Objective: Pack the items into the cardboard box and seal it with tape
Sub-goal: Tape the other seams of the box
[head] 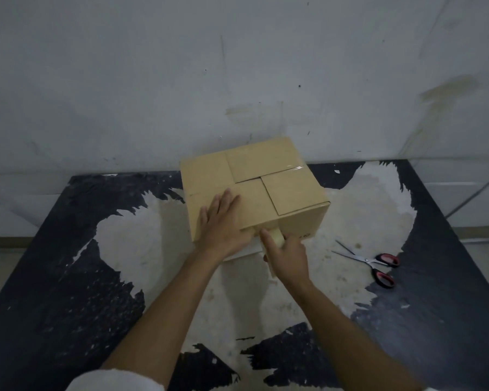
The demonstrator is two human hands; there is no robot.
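Note:
A closed cardboard box (266, 176) stands on the table against the wall, its four top flaps interlocked. A strip of clear tape shines along the far right part of its top. My left hand (223, 221) lies flat with straight fingers on the near left flap, pressing it down. My right hand (287, 253) grips a roll of tan tape (278, 237) against the box's near side, just below the top edge. Most of the roll is hidden by my fingers. The box's contents are out of sight.
Scissors (374, 263) with red and black handles lie open on the table right of the box. The table (68, 263) is dark with large worn white patches. A grey wall rises directly behind the box.

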